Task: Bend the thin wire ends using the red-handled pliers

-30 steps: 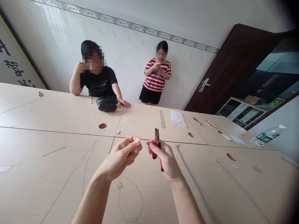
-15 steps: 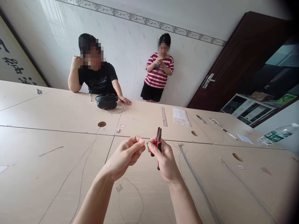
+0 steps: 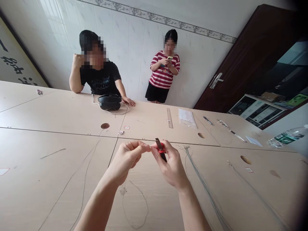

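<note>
My left hand (image 3: 127, 160) is closed in a pinch, thumb against index finger, with a tiny pale bit showing at the fingertips. A thin cord (image 3: 146, 205) runs down from below this hand and curves in a loop over the table, beside a small pale cluster (image 3: 123, 191). My right hand (image 3: 169, 163) is wrapped around small pliers (image 3: 158, 143) with red and black handles, their metal jaws pointing up and slightly left. The fingertips of both hands nearly meet, and what lies between them is too small to make out.
A bundle of thin cords (image 3: 204, 179) lies right of my hands, with further strands (image 3: 83, 186) on the left. Beyond are a ruler (image 3: 169, 118), plastic bag (image 3: 187, 118), pen (image 3: 208, 120), bottle (image 3: 287, 138) and black device (image 3: 110, 102). Two people are across the table.
My right hand has turned the pliers, so their jaws tilt left and sit lower. The fingertips of both hands have come closer together. The standing person's phone is tilted more into view.
</note>
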### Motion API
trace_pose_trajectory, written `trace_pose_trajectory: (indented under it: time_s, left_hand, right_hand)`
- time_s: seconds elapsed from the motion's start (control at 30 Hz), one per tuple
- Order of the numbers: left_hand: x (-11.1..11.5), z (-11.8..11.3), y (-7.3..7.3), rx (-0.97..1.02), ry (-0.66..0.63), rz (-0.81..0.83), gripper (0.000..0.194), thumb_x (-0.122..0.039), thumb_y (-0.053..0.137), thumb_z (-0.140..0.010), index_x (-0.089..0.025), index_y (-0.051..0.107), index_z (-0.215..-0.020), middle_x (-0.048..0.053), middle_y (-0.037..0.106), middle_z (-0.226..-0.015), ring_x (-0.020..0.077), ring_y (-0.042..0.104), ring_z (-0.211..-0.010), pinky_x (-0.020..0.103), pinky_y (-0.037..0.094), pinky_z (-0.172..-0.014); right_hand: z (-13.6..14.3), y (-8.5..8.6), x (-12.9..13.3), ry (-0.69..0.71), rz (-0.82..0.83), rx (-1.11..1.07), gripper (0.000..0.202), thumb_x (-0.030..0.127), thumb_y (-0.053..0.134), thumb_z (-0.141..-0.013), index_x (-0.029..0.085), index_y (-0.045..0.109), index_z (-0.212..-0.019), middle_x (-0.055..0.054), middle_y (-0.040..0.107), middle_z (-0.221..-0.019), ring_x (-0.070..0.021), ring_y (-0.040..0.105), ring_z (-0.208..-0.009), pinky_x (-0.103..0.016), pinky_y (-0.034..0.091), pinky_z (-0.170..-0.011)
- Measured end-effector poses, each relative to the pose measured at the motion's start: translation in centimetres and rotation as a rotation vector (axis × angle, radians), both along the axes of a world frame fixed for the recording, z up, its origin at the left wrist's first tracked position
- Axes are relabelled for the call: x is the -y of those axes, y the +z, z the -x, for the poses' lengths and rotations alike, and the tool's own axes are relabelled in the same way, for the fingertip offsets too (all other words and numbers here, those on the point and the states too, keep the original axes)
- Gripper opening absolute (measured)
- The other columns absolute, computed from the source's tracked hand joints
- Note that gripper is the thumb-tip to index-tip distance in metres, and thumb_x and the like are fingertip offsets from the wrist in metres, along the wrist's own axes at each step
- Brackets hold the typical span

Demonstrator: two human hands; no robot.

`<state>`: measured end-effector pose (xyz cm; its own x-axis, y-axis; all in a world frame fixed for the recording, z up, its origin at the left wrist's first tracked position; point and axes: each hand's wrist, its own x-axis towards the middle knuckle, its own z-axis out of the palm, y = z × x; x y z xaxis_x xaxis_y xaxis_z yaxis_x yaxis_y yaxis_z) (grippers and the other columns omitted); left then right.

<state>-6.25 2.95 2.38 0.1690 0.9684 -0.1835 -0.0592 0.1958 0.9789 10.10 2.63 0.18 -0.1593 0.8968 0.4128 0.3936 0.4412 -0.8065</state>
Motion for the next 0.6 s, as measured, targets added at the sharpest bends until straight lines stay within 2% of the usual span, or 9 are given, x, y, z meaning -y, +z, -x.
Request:
trace_pose_trajectory:
  time_s: [0.27,0.6]
  left_hand:
    - [0.18,-0.17,0.25,-0.004,0.036,-0.02,0.028,-0.039,0.068,-0.079,-0.018,0.055,-0.065,-0.009,0.023,-0.049,0.0081,0.012,-0.05,0.027,0.01,-0.049]
    - [0.13,-0.21,-0.19,0.0,0.04,-0.04,0.03,-0.041,0.069,-0.08,-0.018,0.054,-0.066,-0.009,0.023,-0.051,0.0083,0.012,-0.052,0.027,0.01,-0.05]
  right_hand:
    - [-0.22,0.1,0.07,-0.01,-0.062,0.036,0.012,0.031,0.052,-0.096,0.023,0.056,-0.09,-0.002,0.06,-0.08,-0.0159,0.053,-0.075,-0.029,0.045,-0.072]
    - [-0.26,-0.07,-0.01,0.009,-0.08,0.053,0.011,0.03,0.053,-0.096,0.023,0.055,-0.088,0.0,0.056,-0.077,-0.0167,0.054,-0.076,-0.028,0.044,-0.072]
